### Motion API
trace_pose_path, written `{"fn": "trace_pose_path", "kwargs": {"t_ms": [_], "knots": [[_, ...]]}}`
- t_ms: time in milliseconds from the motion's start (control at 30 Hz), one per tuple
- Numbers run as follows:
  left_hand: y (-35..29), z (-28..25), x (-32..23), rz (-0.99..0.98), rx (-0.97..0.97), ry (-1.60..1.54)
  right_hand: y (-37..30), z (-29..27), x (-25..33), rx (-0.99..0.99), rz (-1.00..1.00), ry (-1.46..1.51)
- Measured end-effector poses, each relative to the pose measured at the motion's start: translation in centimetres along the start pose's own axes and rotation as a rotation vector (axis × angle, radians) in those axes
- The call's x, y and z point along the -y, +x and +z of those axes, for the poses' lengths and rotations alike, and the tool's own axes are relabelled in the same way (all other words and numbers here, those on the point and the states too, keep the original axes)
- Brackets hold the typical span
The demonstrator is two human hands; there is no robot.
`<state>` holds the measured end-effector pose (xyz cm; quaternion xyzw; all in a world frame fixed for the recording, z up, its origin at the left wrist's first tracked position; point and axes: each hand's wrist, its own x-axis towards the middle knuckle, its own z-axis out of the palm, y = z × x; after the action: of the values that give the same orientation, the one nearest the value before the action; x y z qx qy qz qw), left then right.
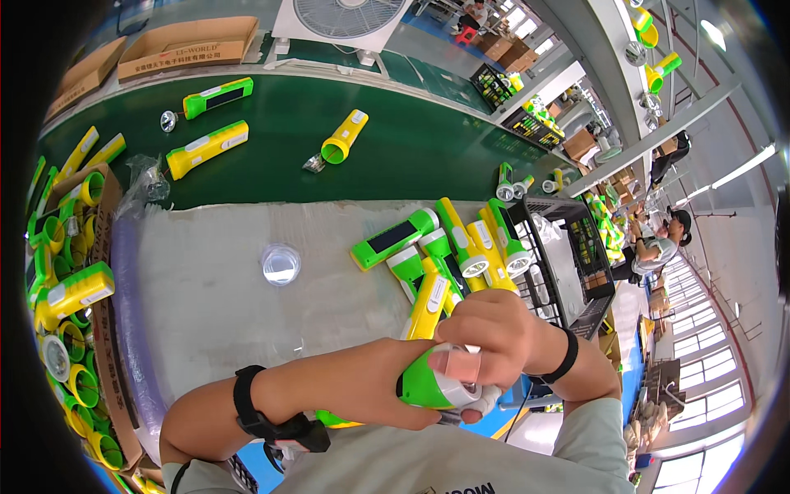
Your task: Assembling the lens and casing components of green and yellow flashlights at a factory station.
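Head view: left hand (362, 387), right hand (485, 333) clasp green flashlight (428, 385).

Round reflector (281, 264) on grey mat (214, 305); black crate (568, 263) right; fan (341, 20) beyond green belt (411, 148).

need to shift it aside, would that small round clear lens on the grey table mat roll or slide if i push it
The round clear lens lies flat on the grey mat, so it would probably slide, not roll. It looks thin and light. The mat's cloth-like surface may drag on it slightly.
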<state>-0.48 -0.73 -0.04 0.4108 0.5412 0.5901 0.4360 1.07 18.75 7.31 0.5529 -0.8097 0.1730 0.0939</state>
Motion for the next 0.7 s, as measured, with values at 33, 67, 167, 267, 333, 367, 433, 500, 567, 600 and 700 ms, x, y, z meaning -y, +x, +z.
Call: {"fn": "trace_pose_path", "kwargs": {"t_ms": [33, 67, 167, 267, 333, 367, 433, 500, 567, 600, 700], "knots": [[-0.2, 0.2, -0.1, 0.008, 0.086, -0.083, 0.0, 0.1, 0.3, 0.022, -0.08, -0.021], [-0.1, 0.8, -0.3, 0.027, 0.057, -0.028, -0.8, 1.1, 0.4, -0.024, -0.122, -0.058], [0.4, 1.4, 0.2, -0.093, -0.386, 0.498, -1.8, 2.2, 1.6, 0.112, 0.424, -0.134], [0.7, 2.1, 0.4, -0.054, -0.47, 0.534, -2.3, 2.4, 1.0, 0.028, 0.456, -0.017], [0.5, 1.8, 0.0, -0.052, -0.468, 0.574, -1.9, 2.0, 0.5, -0.052, 0.364, 0.062], [0.3, 1.5, -0.1, -0.03, -0.45, 0.469, -1.8, 2.1, 0.1, -0.062, 0.363, 0.055], [0.0, 1.5, -0.1, -0.017, -0.42, 0.37, -2.3, 2.7, -0.4, -0.169, 0.318, 0.217], [0.0, 1.5, -0.1, -0.002, -0.361, 0.252, -3.2, 2.1, -0.4, -0.2, 0.307, 0.227], [0.2, 1.4, -0.3, -0.048, -0.359, 0.239, -5.1, 1.3, 0.6, -0.226, 0.584, 0.324], [0.4, 1.2, -0.5, -0.083, -0.358, 0.219, -6.6, 1.6, 1.1, -0.314, 0.603, 0.348], [1.5, 0.1, 0.7, -0.066, -0.479, 0.007, -13.1, 5.1, 3.4, -0.661, 0.795, 0.447]]}}
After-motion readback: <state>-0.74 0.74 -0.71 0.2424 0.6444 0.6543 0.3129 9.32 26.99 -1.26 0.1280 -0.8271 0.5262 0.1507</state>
